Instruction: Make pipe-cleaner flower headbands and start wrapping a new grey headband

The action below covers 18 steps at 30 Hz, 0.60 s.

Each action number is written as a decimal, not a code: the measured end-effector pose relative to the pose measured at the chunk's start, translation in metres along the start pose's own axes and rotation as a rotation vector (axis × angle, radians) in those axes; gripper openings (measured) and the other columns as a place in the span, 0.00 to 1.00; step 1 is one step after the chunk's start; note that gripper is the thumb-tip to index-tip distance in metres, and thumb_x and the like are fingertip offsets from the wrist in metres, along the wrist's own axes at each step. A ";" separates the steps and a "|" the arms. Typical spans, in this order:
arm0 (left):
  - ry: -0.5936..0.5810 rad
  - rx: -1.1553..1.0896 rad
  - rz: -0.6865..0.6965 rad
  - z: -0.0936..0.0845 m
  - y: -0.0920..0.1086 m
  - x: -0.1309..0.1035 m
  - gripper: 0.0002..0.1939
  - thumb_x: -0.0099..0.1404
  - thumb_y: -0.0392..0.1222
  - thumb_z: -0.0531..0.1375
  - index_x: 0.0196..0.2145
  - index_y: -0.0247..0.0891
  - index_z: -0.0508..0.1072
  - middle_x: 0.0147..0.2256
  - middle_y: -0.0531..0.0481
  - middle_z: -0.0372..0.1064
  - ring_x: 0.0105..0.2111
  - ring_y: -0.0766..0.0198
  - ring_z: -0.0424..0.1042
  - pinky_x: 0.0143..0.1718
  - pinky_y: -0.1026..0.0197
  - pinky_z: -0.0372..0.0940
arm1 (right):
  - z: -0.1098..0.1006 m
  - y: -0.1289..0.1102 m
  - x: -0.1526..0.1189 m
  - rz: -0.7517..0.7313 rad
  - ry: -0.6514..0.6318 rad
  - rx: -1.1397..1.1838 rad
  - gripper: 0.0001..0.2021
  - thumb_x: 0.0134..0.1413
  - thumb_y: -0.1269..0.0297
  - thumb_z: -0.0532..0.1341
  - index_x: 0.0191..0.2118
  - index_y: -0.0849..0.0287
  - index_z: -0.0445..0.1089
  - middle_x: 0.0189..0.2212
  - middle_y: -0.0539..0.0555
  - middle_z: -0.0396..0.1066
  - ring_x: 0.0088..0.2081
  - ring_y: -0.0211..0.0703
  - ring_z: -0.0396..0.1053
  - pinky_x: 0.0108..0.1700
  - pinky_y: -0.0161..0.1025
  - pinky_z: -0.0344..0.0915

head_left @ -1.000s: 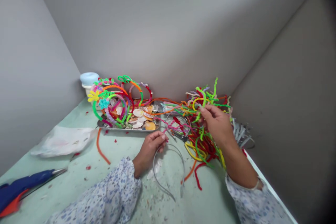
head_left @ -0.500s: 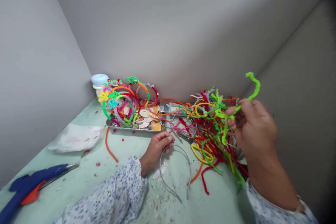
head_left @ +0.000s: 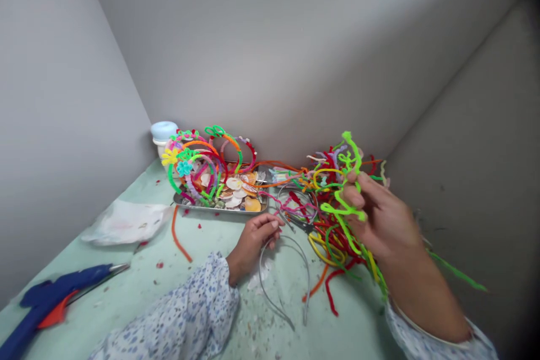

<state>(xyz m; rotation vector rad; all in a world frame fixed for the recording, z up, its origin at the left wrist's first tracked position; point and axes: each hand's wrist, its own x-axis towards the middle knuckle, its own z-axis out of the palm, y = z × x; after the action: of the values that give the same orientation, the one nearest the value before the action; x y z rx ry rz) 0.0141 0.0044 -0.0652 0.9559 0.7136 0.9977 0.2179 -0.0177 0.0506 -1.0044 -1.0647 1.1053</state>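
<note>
The right hand (head_left: 386,214) is raised over the right side of the surface (head_left: 215,304), its thumb and fingers pinching bright lime-green pipe cleaners (head_left: 343,210). These are fuzzy and bent: one curved end rises above the fingertips, a crooked, folded stretch juts out to the left of them, and a longer strand trails downward in front of the pile. The left hand (head_left: 253,242) is low over the middle of the surface, fingers curled and thumb drawn in toward them, at the curved top of a thin grey headband (head_left: 307,275); whether it grips the band cannot be told. The headband is bare and smooth, its two ends pointing toward the wearer. Beside and partly behind the right hand sprawls a tangled pile of pipe cleaners (head_left: 333,230) in red, yellow, green, orange and purple. Further left, a shallow metal tray (head_left: 219,210) contains pale and orange shells (head_left: 252,205), with colorful wrapped headbands (head_left: 230,143) propped upright in it, some bearing yellow and turquoise flowers. Behind them is a white jar with a light-blue lid (head_left: 164,130). A single orange pipe cleaner (head_left: 179,239) lies before the tray, near a crumpled white plastic bag (head_left: 126,222). Nearest the left corner rests a blue glue gun (head_left: 67,284) with an orange trigger.
</note>
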 end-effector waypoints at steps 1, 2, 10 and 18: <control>0.002 -0.002 0.001 0.000 0.000 0.000 0.12 0.56 0.46 0.61 0.34 0.34 0.73 0.22 0.52 0.62 0.20 0.73 0.58 0.20 0.70 0.53 | 0.001 0.003 0.001 0.003 0.009 -0.039 0.09 0.54 0.55 0.56 0.34 0.54 0.64 0.19 0.44 0.56 0.16 0.31 0.49 0.15 0.30 0.45; 0.004 -0.002 0.003 0.000 0.000 0.000 0.13 0.56 0.46 0.61 0.34 0.33 0.73 0.22 0.52 0.63 0.20 0.73 0.59 0.20 0.70 0.53 | 0.002 0.006 0.002 -0.003 0.011 -0.100 0.09 0.54 0.55 0.56 0.34 0.54 0.64 0.20 0.45 0.59 0.17 0.31 0.52 0.16 0.30 0.47; -0.009 0.080 0.040 -0.001 -0.002 0.000 0.16 0.55 0.46 0.62 0.40 0.35 0.73 0.25 0.51 0.66 0.19 0.73 0.58 0.20 0.69 0.51 | 0.015 0.033 0.005 0.017 -0.129 -0.489 0.11 0.53 0.54 0.58 0.30 0.56 0.67 0.17 0.44 0.60 0.19 0.33 0.55 0.21 0.31 0.52; -0.048 0.156 0.072 0.004 -0.001 0.001 0.16 0.49 0.43 0.67 0.35 0.33 0.73 0.22 0.55 0.62 0.20 0.73 0.57 0.21 0.68 0.53 | 0.047 0.080 -0.003 -0.171 -0.191 -0.672 0.08 0.52 0.63 0.57 0.34 0.57 0.74 0.31 0.51 0.73 0.35 0.40 0.68 0.39 0.36 0.63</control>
<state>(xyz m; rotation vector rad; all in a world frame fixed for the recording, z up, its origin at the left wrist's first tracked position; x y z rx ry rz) 0.0185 0.0039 -0.0648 1.1444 0.7286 0.9893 0.1568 -0.0035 -0.0184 -1.3103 -1.7064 0.7161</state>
